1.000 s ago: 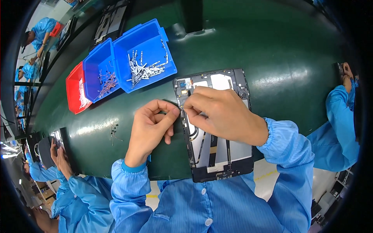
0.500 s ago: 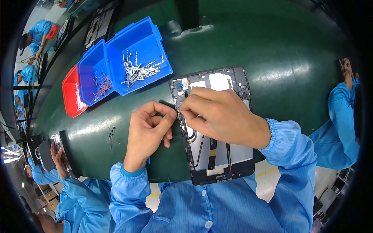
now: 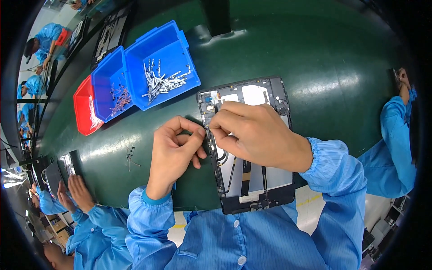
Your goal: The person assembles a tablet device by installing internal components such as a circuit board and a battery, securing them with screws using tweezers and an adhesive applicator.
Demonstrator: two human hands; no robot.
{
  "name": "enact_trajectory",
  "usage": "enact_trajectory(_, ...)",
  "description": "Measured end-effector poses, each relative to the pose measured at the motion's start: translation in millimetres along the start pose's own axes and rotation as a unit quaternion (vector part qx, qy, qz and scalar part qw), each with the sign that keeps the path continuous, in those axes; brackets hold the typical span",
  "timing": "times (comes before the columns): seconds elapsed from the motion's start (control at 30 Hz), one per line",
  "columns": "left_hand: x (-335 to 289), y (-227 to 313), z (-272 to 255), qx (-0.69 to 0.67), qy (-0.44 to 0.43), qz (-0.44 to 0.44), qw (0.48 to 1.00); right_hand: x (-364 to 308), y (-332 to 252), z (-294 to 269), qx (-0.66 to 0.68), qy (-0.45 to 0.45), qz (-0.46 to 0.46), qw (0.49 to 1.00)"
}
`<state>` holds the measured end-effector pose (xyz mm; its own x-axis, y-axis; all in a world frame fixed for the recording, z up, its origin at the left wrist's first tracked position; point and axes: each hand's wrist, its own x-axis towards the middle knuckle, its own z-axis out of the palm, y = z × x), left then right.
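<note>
Head view: Fingers gather at the left edge of an opened tablet (image 3: 254, 175)

The tablet lies inner side up on a green bench (image 3: 333, 112), its lower end at the near edge before the worker, apparently so its parts lie exposed and within reach. At the tablet's left edge, the left hand (image 3: 173, 150) presses thumb and forefinger together; whether anything thin sits between them is too small to tell. Its lower fingers curl loosely. Over the tablet's upper half, the right hand (image 3: 256, 135) arches with fingers bent toward that same edge, seemingly to steady close work; its fingertips are too hidden to tell if they pinch anything.

Beyond the tablet's upper left stand a large blue bin (image 3: 157, 45) of pale strips, a smaller blue bin (image 3: 110, 67) of reddish wired pieces and a red bin (image 3: 82, 105) of white pieces, presumably sorted by kind and kept handy. Left of the tablet, a few wired parts (image 3: 130, 155) lie loose.

Half a second on, both hands hold nearly the same pose at the tablet. Farther left of it, a co-worker's hands (image 3: 80, 193) now show side by side, where one stood out before.
</note>
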<state>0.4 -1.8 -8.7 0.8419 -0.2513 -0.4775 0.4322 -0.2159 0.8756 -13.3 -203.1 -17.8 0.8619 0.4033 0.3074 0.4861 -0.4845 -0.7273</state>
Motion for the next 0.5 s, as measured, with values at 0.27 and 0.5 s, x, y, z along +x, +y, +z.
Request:
enact_trajectory(0.27, -2.9, -1.3, 0.1, 0.001, -0.001, 0.032, 0.999, -2.7, -7.3, -2.1, 0.042, 0.021, 0.032, 0.998)
enact_trajectory(0.5, 0.2, 2.7, -4.4, -0.017, -0.039, 0.025, 0.999, -2.2, -8.7, -3.1, 0.012, 0.027, 0.054, 0.998)
